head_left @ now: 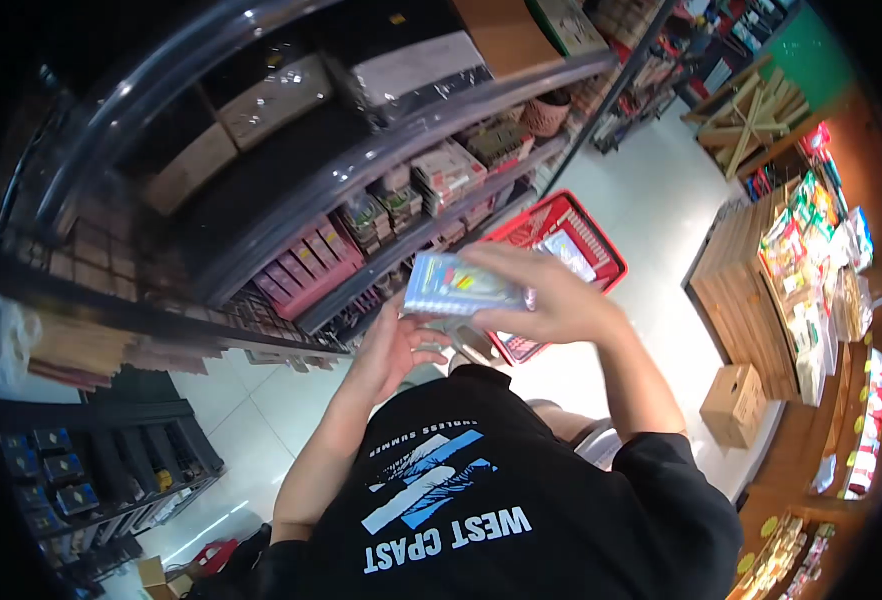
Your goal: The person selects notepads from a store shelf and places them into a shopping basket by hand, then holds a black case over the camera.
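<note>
My right hand is closed on a small light-blue package with a colourful front, gripping it from its right side. My left hand is just below the left end of the package, its fingers apart and curved, with nothing held in it. Behind and below my right hand is a red shopping basket with a light-coloured item inside. Part of the basket is hidden by my hand and forearm.
Shelves with boxed goods and pink packs stand ahead and to the left. A wooden display with colourful bags is at the right, beside a cardboard box on the floor. Dark racks are at the lower left.
</note>
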`<state>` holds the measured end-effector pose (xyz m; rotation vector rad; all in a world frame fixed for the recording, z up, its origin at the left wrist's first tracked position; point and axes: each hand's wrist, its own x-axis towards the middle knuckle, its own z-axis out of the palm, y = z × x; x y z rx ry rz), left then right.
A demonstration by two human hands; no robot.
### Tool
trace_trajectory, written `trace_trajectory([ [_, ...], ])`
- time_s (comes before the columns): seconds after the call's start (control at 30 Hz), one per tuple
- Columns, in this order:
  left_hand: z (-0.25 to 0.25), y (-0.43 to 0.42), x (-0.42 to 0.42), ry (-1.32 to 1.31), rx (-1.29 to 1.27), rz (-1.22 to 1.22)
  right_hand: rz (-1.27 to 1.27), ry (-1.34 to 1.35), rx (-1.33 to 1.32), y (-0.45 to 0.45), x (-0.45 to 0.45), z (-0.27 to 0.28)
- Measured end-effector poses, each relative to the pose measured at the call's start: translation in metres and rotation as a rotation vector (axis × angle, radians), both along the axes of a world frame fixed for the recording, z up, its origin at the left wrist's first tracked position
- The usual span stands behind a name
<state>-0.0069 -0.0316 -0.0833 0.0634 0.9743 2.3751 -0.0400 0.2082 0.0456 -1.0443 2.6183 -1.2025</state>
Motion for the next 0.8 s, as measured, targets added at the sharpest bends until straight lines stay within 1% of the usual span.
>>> trace_trajectory([
  [0.07, -0.003, 0.009, -0.008, -0.073, -0.006, -0.047, -0.027, -0.111, 0.023, 0.003, 0.008, -0.045],
  [0.13, -0.020, 0.017, -0.014, -0.138, -0.091, -0.009, -0.054, -0.127, 0.039, 0.015, 0.011, -0.093],
  [0.2, -0.036, 0.026, -0.016, -0.203, -0.113, -0.044, -0.130, -0.137, 0.071, 0.029, 0.017, -0.126],
  [0.27, -0.050, 0.038, -0.016, -0.295, -0.212, -0.081, -0.125, -0.137, 0.094, 0.040, 0.018, -0.148],
  [0.3, -0.057, 0.044, -0.018, -0.261, -0.300, -0.161, -0.115, -0.239, 0.153, 0.045, 0.018, -0.157],
  [0.33, -0.062, 0.051, -0.019, -0.278, -0.305, -0.170, -0.099, -0.340, 0.212, 0.051, 0.018, -0.163],
  [0.4, -0.072, 0.065, -0.017, -0.188, -0.570, -0.277, -0.094, -0.335, 0.240, 0.071, 0.016, -0.204],
  [0.43, -0.074, 0.071, -0.017, -0.165, -0.676, -0.295, -0.150, -0.378, 0.308, 0.083, 0.011, -0.219],
  [0.47, -0.078, 0.072, -0.016, -0.186, -0.683, -0.299, -0.203, -0.420, 0.375, 0.095, 0.005, -0.235],
  [0.53, -0.083, 0.068, -0.016, -0.078, -0.697, -0.300, -0.282, -0.368, 0.466, 0.129, -0.009, -0.270],
  [0.6, -0.080, 0.065, -0.020, -0.127, -0.738, -0.287, -0.342, -0.418, 0.655, 0.153, -0.023, -0.295],
  [0.63, -0.083, 0.062, -0.020, -0.171, -0.785, -0.271, -0.337, -0.427, 0.644, 0.162, -0.028, -0.312],
  [0.7, -0.088, 0.060, -0.018, -0.225, -0.844, -0.254, -0.355, -0.520, 0.807, 0.172, -0.038, -0.348],
  [0.73, -0.089, 0.060, -0.015, -0.257, -0.866, -0.241, -0.347, -0.528, 0.798, 0.172, -0.043, -0.361],
  [0.8, -0.093, 0.061, -0.010, -0.298, -0.896, -0.223, -0.252, -0.559, 0.925, 0.171, -0.050, -0.386],
])
